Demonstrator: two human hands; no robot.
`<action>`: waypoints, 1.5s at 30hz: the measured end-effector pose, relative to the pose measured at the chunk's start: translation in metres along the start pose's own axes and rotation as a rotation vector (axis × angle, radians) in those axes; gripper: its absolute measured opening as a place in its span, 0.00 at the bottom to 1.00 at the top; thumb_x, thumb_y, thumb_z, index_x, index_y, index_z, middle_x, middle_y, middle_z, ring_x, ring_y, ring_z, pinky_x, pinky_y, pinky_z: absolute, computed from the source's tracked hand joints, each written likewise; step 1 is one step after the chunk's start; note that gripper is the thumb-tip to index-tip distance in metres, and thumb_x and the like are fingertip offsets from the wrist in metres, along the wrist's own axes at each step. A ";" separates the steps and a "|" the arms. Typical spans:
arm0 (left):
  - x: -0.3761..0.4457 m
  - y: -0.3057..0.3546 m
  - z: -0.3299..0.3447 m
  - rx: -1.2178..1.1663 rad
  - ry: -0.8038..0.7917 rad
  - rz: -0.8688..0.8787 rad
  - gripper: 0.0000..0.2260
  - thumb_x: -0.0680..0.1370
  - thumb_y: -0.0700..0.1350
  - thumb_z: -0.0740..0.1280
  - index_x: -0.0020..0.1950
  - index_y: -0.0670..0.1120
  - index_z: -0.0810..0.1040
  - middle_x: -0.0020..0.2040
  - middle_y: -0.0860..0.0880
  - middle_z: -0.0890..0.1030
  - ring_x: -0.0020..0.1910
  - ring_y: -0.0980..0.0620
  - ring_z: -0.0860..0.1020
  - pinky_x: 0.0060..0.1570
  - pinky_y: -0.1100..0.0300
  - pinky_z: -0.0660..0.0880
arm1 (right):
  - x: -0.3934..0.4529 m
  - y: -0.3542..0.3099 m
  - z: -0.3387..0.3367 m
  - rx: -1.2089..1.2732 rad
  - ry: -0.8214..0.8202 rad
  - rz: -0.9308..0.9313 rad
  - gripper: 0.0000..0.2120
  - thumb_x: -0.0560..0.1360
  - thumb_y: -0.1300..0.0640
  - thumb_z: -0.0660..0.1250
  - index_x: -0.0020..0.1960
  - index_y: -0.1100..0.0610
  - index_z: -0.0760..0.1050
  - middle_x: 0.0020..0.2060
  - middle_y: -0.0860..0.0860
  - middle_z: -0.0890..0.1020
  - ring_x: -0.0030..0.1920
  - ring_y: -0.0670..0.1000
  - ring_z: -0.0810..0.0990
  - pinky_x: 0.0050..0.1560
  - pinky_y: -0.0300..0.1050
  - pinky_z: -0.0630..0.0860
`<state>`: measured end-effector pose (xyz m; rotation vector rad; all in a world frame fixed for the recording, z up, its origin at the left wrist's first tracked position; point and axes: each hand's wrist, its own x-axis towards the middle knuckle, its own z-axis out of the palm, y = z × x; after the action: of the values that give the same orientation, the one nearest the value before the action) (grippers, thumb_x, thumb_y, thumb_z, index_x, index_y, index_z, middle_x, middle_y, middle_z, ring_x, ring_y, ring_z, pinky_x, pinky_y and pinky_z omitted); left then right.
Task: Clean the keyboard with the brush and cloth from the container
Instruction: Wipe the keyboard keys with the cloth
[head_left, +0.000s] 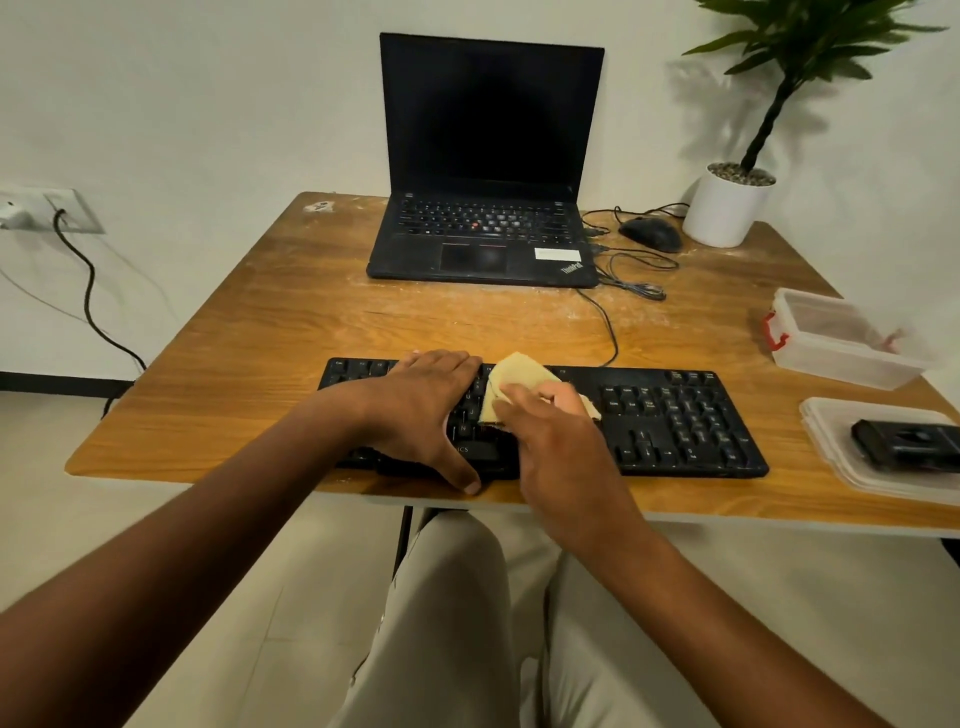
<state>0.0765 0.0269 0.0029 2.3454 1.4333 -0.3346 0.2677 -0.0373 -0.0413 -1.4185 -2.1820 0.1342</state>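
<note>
On the near edge of the wooden table (291, 312), the black keyboard (675, 415) lies flat and square to the person. Left hand (421, 410) rests palm-down across its left half, fingers fairly straight, thumb hooked over the front edge; it braces rather than grips. Right hand (550, 431) presses a yellow cloth (511, 371) onto the middle keys; fingers look loosely bent over it, but whether they pinch it or just press I cannot tell.

Step in hand, as I read it: the cloth wipe. The brush (906, 441), I think, is the dark block lying on the clear lid (831, 415) at far right, well apart from both hands. Clear container (841, 338) with red clips sits open behind it.

Next move likely calls for sliding the cloth right toward the arrow keys and numpad, and the left hand must hold the board down so it doesn't skate. Light pressure, or keys snag the cloth.

Table shows pale dusty smears. Behind: open laptop (483, 156), screen dark, mouse (652, 234) with tangled cable, potted plant (727, 208) at the back right corner. White wall, socket at left with a black cord hanging, pale floor.
</note>
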 end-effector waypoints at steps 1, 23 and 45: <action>0.000 0.000 0.000 -0.001 -0.002 0.001 0.62 0.68 0.69 0.75 0.84 0.49 0.35 0.85 0.50 0.40 0.83 0.48 0.38 0.79 0.50 0.37 | -0.008 0.001 -0.001 -0.006 -0.009 -0.032 0.19 0.77 0.71 0.64 0.66 0.60 0.81 0.65 0.55 0.79 0.67 0.55 0.74 0.63 0.48 0.78; -0.001 0.001 0.000 -0.028 -0.004 0.004 0.62 0.69 0.67 0.76 0.84 0.49 0.36 0.85 0.50 0.40 0.83 0.49 0.39 0.76 0.54 0.34 | -0.009 0.034 -0.033 -0.096 0.091 0.210 0.16 0.74 0.71 0.70 0.58 0.58 0.86 0.56 0.54 0.86 0.58 0.56 0.81 0.61 0.42 0.74; 0.000 0.000 0.000 -0.012 0.006 0.004 0.63 0.67 0.69 0.77 0.84 0.49 0.37 0.85 0.50 0.42 0.83 0.49 0.39 0.80 0.50 0.37 | 0.014 -0.009 -0.001 -0.044 0.068 0.050 0.19 0.74 0.73 0.69 0.59 0.57 0.85 0.54 0.54 0.86 0.56 0.55 0.79 0.53 0.46 0.80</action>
<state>0.0763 0.0271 0.0030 2.3409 1.4297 -0.3170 0.2562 -0.0298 -0.0320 -1.4811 -2.1077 0.0550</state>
